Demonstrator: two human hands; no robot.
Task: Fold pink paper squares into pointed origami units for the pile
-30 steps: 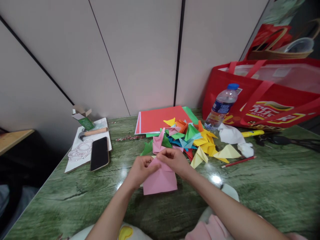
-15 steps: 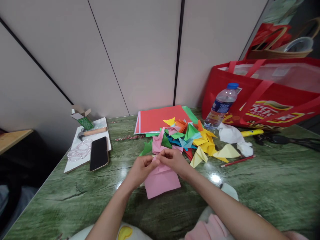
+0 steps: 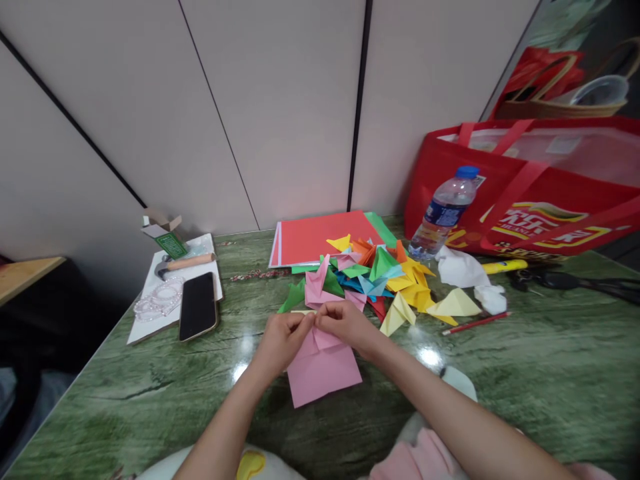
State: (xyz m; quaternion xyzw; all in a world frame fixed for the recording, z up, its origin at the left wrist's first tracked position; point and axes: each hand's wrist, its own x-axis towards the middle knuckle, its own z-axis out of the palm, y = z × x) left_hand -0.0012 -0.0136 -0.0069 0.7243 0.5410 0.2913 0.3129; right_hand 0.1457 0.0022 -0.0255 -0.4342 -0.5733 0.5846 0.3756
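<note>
A partly folded sheet of pink paper lies on the green table in front of me. My left hand pinches its far edge between thumb and fingers. Close beside it, fingertips nearly touching, my right hand pinches the same edge. The fingers hide much of the fold there. Just beyond my hands is a heap of folded paper pieces in several colours, among them a pink piece, a green piece and a pale yellow piece.
Behind the heap lies a stack of red sheets. At right stand a water bottle and a red bag, with crumpled tissue and a red pencil nearby. At left are a phone, a hammer and a small box.
The near edge of the pink paper has shifted slightly toward me. Both hands keep their pinch at its far edge, the fingertips having moved only a little.
</note>
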